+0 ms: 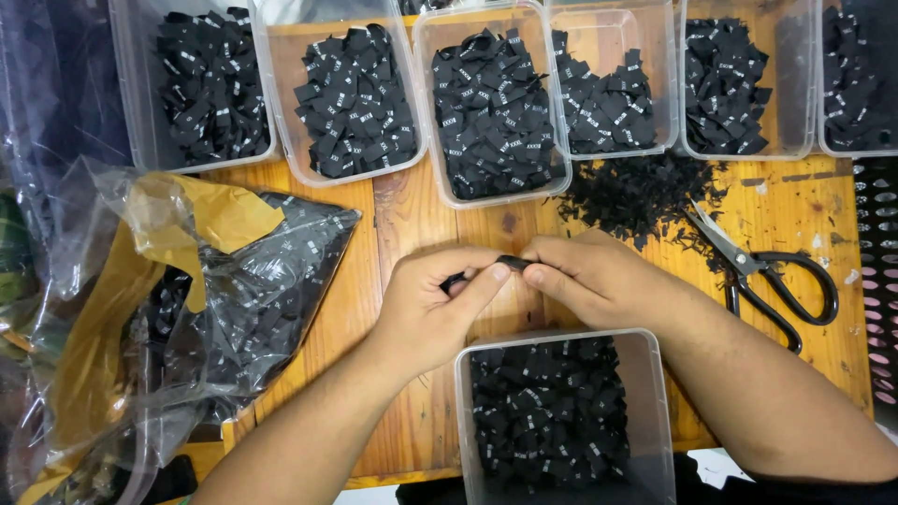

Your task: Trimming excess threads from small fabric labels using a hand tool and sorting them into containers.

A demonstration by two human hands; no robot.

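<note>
My left hand (432,301) and my right hand (582,277) meet over the middle of the wooden table (393,224). Together they pinch a small black fabric label (512,263) between thumbs and forefingers. Most of the label is hidden by my fingers. Just below my hands stands a clear plastic box (561,416) filled with black labels that carry small white markings.
Several clear boxes of black labels line the far edge, among them one at the centre (491,103). Black-handled scissors (769,274) lie right of my hands beside a heap of black scraps (636,192). A crumpled plastic bag (187,309) with more labels fills the left side.
</note>
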